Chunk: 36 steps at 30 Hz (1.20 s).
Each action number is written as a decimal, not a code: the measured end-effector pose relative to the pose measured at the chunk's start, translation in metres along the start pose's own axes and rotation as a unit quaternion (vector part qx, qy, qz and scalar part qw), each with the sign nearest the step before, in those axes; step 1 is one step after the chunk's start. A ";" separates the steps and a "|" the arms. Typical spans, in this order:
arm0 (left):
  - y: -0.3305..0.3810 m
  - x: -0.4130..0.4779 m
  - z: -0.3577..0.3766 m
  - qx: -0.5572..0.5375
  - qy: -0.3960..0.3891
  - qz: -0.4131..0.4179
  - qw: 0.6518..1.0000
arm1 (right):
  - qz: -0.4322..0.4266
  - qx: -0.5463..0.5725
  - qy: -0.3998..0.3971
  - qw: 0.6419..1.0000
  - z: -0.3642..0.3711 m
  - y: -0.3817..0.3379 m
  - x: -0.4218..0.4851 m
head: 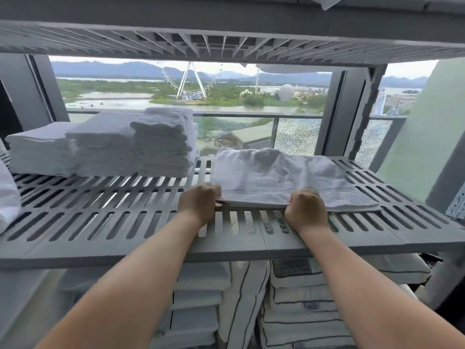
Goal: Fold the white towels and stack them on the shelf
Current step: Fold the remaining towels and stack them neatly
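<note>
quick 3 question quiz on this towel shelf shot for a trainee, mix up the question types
1. Fill in: the folded towel stacks stand to the ___ of the flat towel on the slotted shelf.
2. Which part of the flat towel do the left grip and right grip pinch? A near edge, B far edge, C middle.
3. True or false: the flat towel lies on top of the folded towel stacks.
Key: 1 left; 2 A; 3 false.
</note>
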<state>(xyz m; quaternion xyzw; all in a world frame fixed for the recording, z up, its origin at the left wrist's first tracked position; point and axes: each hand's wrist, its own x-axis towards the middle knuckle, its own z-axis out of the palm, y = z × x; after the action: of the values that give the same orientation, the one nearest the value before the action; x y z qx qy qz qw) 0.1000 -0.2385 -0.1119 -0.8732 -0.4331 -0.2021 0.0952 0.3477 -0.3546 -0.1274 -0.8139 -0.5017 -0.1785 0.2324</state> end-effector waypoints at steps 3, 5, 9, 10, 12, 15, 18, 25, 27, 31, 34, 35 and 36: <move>-0.014 0.000 -0.004 -0.057 -0.046 0.019 0.997 | -0.004 -0.011 0.003 1.000 -0.002 -0.008 -0.004; -0.018 0.000 -0.006 -0.086 -0.044 0.026 0.995 | -0.044 0.011 0.001 0.999 -0.003 -0.020 -0.007; -0.023 -0.002 -0.007 -0.114 -0.026 0.024 0.993 | -0.177 0.128 -0.019 0.976 -0.002 -0.068 -0.019; -0.025 -0.002 -0.006 -0.119 -0.023 0.026 0.992 | -0.191 0.144 -0.030 0.970 0.001 -0.079 -0.021; -0.028 -0.006 -0.003 -0.128 -0.025 0.035 0.991 | -0.190 0.165 -0.057 0.966 0.008 -0.094 -0.022; -0.032 -0.009 0.000 -0.174 -0.051 0.037 0.983 | -0.169 0.171 -0.087 0.967 0.016 -0.098 -0.021; -0.034 -0.009 -0.001 -0.190 -0.053 0.031 0.980 | -0.156 0.176 -0.090 0.968 0.018 -0.096 -0.018; -0.025 -0.011 0.001 -0.126 -0.014 0.027 0.992 | -0.114 0.159 -0.081 0.977 0.019 -0.105 -0.012; -0.024 -0.012 0.001 -0.080 0.015 0.037 0.996 | -0.100 0.167 -0.071 0.978 0.018 -0.106 -0.013; -0.023 -0.016 0.004 -0.035 0.064 0.073 0.995 | -0.127 0.185 -0.025 0.974 0.015 -0.103 -0.018; -0.026 -0.020 0.003 -0.028 0.074 0.089 0.993 | -0.166 0.166 0.024 0.972 0.011 -0.105 -0.022; -0.028 -0.022 0.002 -0.014 0.076 0.099 0.992 | -0.177 0.155 0.029 0.971 0.010 -0.106 -0.023; -0.030 -0.024 0.001 0.000 0.074 0.113 0.991 | -0.189 0.145 0.027 0.971 0.009 -0.106 -0.024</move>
<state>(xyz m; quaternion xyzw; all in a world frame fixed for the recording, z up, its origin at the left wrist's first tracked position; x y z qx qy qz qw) 0.0632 -0.2369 -0.1232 -0.8991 -0.3239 -0.2539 0.1492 0.2422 -0.3257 -0.1260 -0.6570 -0.6604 -0.1660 0.3237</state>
